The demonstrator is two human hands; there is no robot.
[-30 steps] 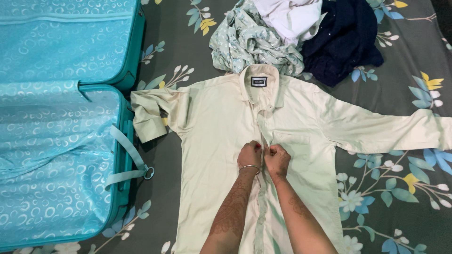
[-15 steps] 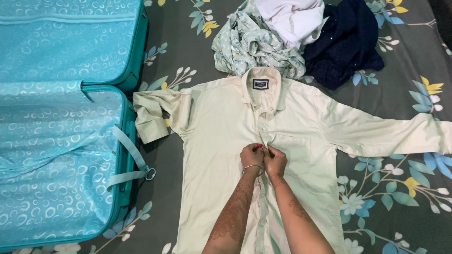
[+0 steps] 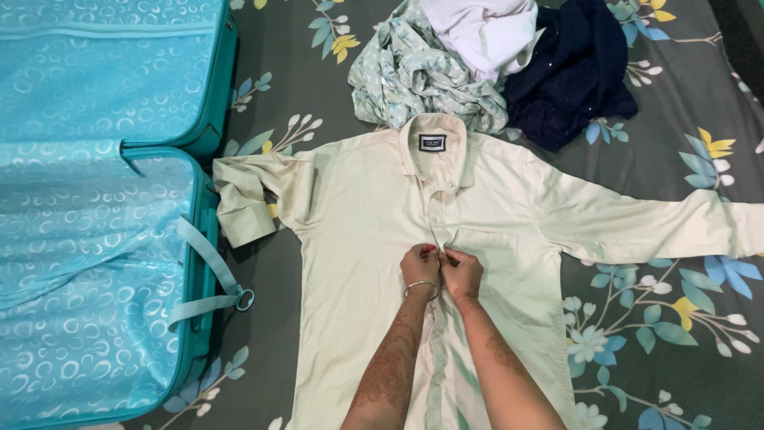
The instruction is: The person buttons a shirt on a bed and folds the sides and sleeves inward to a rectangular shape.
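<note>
A pale green long-sleeved shirt (image 3: 358, 215) lies flat and face up on a grey floral bedsheet (image 3: 660, 318), collar away from me. Its right sleeve stretches out to the frame's right edge; its left sleeve is folded back near the suitcase. My left hand (image 3: 419, 267), with a metal bangle on the wrist, and my right hand (image 3: 462, 271) meet at the shirt's front placket at chest height. Both pinch the fabric edges there, fingertips touching.
An open turquoise suitcase (image 3: 95, 239) with patterned lining and a loose strap (image 3: 208, 279) fills the left side. Beyond the collar lies a heap of clothes: a pale printed garment (image 3: 414, 76), a white one (image 3: 485, 32) and a dark navy one (image 3: 569, 72).
My hands stay on the placket at about the same spot, working the fabric slightly. The view has shifted a little.
</note>
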